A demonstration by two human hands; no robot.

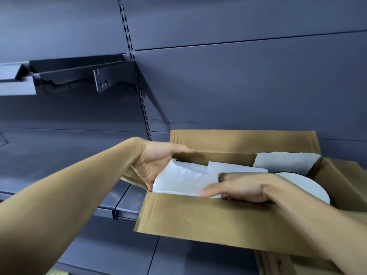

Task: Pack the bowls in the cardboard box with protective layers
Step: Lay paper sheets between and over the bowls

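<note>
An open cardboard box sits on a grey shelf at lower right, flaps spread outward. Inside its left part lies a white protective sheet. My left hand holds the sheet's left edge, thumb along the box's far wall. My right hand grips the sheet's right end, thumb on top and fingers curled beneath. A round white shape, apparently a bowl, lies just right of my right hand. A grey-white padding piece leans in the far right corner. The box's bottom is hidden.
Dark grey metal shelving carries the box, with a slotted upright behind. A higher shelf on brackets juts out at upper left. More flat cardboard lies under the box at the bottom right.
</note>
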